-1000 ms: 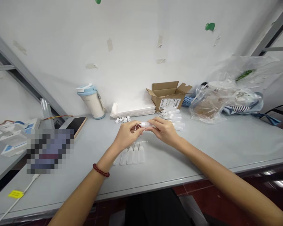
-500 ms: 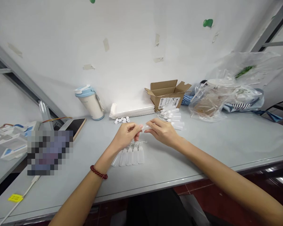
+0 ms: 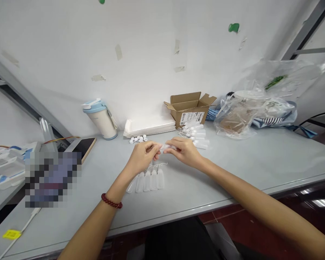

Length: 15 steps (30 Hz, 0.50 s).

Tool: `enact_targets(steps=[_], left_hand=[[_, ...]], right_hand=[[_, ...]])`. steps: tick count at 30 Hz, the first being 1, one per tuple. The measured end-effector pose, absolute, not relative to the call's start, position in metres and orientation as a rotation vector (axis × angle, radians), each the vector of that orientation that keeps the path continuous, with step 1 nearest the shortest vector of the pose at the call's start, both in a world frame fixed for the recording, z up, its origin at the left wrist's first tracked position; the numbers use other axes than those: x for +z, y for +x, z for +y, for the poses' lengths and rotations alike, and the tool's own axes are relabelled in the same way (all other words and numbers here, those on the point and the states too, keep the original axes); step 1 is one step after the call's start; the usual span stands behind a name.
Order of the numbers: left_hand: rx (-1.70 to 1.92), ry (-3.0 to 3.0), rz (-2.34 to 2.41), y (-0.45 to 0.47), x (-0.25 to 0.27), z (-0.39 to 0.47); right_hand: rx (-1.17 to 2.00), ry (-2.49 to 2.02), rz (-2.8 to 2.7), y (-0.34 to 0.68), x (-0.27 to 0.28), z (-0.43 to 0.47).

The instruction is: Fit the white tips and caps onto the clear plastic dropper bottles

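A small translucent plastic bottle [image 3: 166, 146] lies between my two hands above the table, mostly covered by fingers. My left hand [image 3: 144, 154] is closed in a pinch at its left end; the exact part under the thumb is hidden. From the other side, the thumb and fingers of my right hand [image 3: 185, 151] grip the bottle. Below my left hand, several flat translucent bottles [image 3: 154, 180] with thin white loops lie in a row. White caps [image 3: 138, 139] form a small pile beyond my left hand. More translucent bottles [image 3: 199, 134] are bunched behind my right hand.
Against the wall stand a blue-lidded tumbler [image 3: 101, 121], a stack of white flat packets [image 3: 150, 127] and an open cardboard box [image 3: 191, 110]. A clear plastic bag [image 3: 235, 121] sits farther right. At left lie a phone [image 3: 88, 148] and a white cable [image 3: 27, 225].
The whole view has shifted slightly, so most things appear a little farther left. Both hands stay at the bottle, with only a small change in finger position.
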<state>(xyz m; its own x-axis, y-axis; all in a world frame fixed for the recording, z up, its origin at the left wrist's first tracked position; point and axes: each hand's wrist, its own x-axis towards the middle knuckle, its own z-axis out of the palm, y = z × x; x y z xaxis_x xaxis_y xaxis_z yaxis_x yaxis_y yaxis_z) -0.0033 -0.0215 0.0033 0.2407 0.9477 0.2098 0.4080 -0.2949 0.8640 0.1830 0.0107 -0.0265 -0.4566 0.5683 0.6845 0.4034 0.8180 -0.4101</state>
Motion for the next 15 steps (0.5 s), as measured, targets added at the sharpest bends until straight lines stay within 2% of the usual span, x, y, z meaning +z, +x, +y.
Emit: enact_targets(steps=[7, 15], left_hand=[[1.104, 1.853, 1.144, -0.0025, -0.0012, -0.0213], [0.976, 1.731, 1.196, -0.0025, 0.0007, -0.0202]], right_hand=[[0.489, -0.854, -2.052, 0.1810, -0.0225, 0.0056], [0.445, -0.835, -2.080, 0.1825, -0.0224, 0.0086]])
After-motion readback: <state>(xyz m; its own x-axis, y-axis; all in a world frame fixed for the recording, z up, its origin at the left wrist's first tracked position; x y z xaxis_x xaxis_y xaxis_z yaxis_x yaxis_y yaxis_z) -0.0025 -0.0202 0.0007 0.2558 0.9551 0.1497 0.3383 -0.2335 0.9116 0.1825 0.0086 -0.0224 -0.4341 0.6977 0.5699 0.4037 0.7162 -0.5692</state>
